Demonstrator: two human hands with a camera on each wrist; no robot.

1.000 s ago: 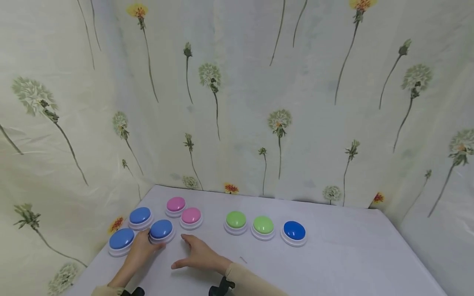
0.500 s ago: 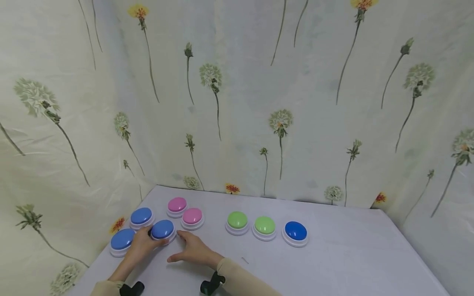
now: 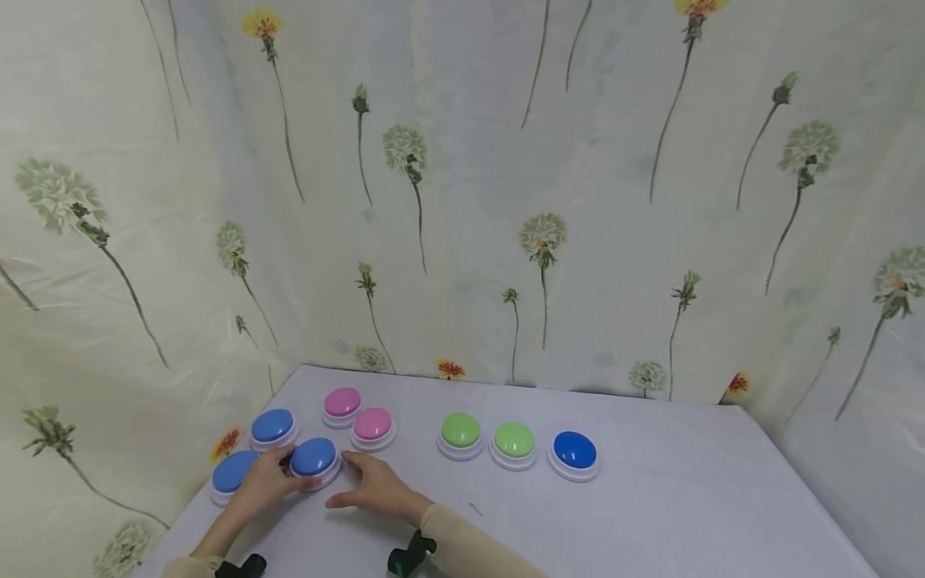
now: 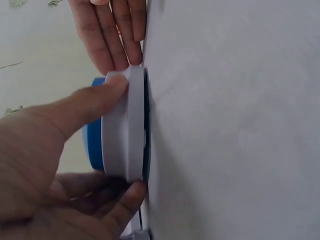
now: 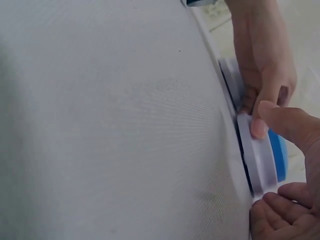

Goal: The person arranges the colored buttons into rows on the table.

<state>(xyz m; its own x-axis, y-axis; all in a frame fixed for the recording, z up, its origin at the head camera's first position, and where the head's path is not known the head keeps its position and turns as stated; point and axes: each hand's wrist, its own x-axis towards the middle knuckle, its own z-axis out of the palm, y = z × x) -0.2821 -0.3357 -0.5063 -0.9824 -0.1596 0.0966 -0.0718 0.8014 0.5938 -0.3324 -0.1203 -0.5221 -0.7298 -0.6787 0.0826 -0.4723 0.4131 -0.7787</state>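
My left hand [image 3: 263, 484] grips a blue push button [image 3: 314, 456] with a round white base, near the table's left side. In the left wrist view, the thumb [image 4: 100, 100] lies on the near side of the white base [image 4: 120, 130], and other fingers curl at its lower edge. My right hand [image 3: 383, 487] stands on the button's other side, thumb and fingers spread apart. Its fingertips are right at the base's rim in both wrist views. Part of another blue button [image 3: 234, 471] is hidden behind my left hand.
A third blue button [image 3: 272, 425] and two pink buttons [image 3: 342, 401] stand behind the gripped one. Farther right on the white table [image 3: 686, 482] are two green buttons [image 3: 460, 431] and a darker blue one [image 3: 574, 450]. A flowered curtain [image 3: 462, 201] rises behind the table.
My right hand has moved left, up to the blue button's right rim. My left hand keeps its grip, and the button has come slightly nearer to me.
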